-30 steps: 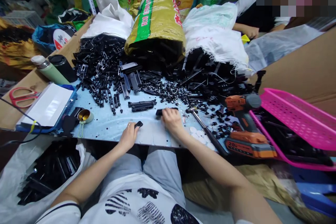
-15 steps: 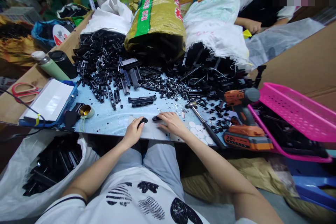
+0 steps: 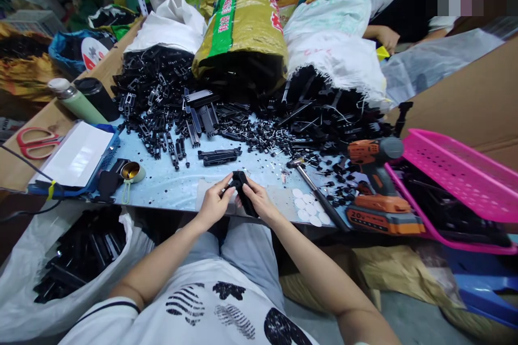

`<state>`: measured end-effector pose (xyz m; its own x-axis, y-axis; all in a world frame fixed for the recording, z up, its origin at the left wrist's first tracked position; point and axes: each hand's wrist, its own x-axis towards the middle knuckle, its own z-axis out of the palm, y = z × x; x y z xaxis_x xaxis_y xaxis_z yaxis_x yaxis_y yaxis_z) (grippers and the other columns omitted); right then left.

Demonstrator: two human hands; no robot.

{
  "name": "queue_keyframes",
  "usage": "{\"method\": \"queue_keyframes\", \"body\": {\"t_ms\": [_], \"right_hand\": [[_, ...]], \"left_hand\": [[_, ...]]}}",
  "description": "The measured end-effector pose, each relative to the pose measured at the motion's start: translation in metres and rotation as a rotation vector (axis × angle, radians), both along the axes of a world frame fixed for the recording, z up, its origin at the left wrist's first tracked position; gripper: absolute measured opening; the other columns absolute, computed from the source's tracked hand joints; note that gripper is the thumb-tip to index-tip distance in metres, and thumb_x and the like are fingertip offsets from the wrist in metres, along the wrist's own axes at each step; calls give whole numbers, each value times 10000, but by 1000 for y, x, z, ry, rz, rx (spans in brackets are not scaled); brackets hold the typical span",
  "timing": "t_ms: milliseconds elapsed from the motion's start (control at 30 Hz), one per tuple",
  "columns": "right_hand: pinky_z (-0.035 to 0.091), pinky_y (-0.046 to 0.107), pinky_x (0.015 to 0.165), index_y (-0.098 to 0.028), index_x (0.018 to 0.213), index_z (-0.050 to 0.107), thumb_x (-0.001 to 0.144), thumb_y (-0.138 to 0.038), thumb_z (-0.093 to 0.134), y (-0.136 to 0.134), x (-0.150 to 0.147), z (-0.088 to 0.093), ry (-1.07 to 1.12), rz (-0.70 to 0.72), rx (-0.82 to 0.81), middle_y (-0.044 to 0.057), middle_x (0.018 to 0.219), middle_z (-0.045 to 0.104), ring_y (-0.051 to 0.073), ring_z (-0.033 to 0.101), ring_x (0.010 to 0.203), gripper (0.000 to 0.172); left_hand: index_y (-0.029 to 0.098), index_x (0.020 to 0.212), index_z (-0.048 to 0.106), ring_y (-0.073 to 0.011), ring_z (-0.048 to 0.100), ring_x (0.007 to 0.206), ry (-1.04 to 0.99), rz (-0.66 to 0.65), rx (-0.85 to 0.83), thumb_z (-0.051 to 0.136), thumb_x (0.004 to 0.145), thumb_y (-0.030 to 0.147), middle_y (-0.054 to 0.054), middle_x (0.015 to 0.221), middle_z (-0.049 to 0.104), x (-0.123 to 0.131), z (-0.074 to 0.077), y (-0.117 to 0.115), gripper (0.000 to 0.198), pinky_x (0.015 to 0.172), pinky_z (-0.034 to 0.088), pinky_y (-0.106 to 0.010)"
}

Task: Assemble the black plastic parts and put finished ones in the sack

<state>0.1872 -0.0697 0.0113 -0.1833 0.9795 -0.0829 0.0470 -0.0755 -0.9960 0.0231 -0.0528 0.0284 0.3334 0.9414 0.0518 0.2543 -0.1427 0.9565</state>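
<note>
Between my two hands, over the front edge of the light-blue work table [image 3: 170, 186], is a long black plastic part [image 3: 248, 206]. It slants down toward me. My right hand [image 3: 261, 202] is closed round its right side, thumb on top. My left hand [image 3: 216, 202] pinches black plastic at the upper left of the part; whether this is a separate small piece, I cannot make out. A flat grey pad [image 3: 279, 198] lies under the hands. Just beyond them rests a black assembled bracket-like piece [image 3: 219, 156].
Heaps of black plastic parts [image 3: 157, 81] spill from sacks at the back. To the right are a hammer [image 3: 318, 191], white discs [image 3: 308, 206], an orange cordless drill [image 3: 376, 183] and a pink basket [image 3: 457, 172]. A cup [image 3: 132, 172] stands left. Another person's hand [image 3: 388, 38] shows behind.
My hands were apart, with a small black piece in the left and the right over another black piece. Now they have come together on the long black part, tilted up.
</note>
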Motion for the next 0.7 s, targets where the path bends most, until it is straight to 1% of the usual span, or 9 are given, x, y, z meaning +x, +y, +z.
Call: {"method": "queue_keyframes", "body": {"t_ms": [67,133,233,300,367,500,600,633,700], "right_hand": [[487,260,533,-200,1431,311,887,-531,430,1,-1,2,63,-21,13,1,687,569,115,529,557,648],[478,244,532,-213,1412,359,881,-495,468,3,6,6,5,-5,88,18,779,593,87,499,544,610],[486,235,554,-240,1369,436,870,-433,520,6,19,15,-179,52,240,84,1071,587,69,504,581,542],[494,233,566,-246,1361,451,873,-411,523,7,22,20,-260,50,317,103,1163,555,79,523,622,520],[504,242,581,-249,1374,431,887,-402,502,6,18,20,-277,13,360,103,1154,558,89,532,638,516],[514,274,596,-268,1406,371,913,-391,457,0,-5,8,-208,-127,410,82,1071,576,89,514,592,515],[517,288,626,-257,1421,341,919,-395,441,-5,-21,-3,-219,-196,408,97,1114,568,106,538,632,530],[518,290,641,-251,1426,330,926,-401,422,-4,-23,-6,-241,-189,397,100,1135,563,113,550,653,530],[517,300,703,-247,1425,329,941,-409,376,4,-18,-9,-340,-89,376,93,1153,568,132,580,737,512]], "left_hand": [[182,1331,464,-147,603,789,63,22,130,468,900,312,-68,951,636,-2,6,1,450,754,503,-286],[180,1298,502,-182,585,924,124,9,243,446,911,290,-87,986,621,-6,10,1,407,840,478,-319],[192,1275,523,-174,578,907,200,5,338,425,920,285,-77,953,599,-9,15,4,379,819,478,-304],[200,1270,525,-160,578,874,206,16,381,422,925,286,-64,922,590,-6,17,5,370,794,478,-283],[201,1266,527,-150,576,858,161,40,427,415,932,281,-63,919,588,0,20,6,362,785,477,-274],[184,1252,537,-141,570,850,21,182,497,379,947,256,-75,926,591,12,24,7,352,792,476,-274],[187,1237,549,-153,573,888,8,170,500,368,948,271,-87,966,605,14,16,8,351,816,480,-292],[190,1234,549,-162,576,910,23,166,477,360,949,287,-92,992,608,14,10,8,355,825,482,-304],[187,1246,530,-176,590,916,66,222,376,326,953,307,-99,1015,608,12,-4,6,377,818,498,-331]]}}
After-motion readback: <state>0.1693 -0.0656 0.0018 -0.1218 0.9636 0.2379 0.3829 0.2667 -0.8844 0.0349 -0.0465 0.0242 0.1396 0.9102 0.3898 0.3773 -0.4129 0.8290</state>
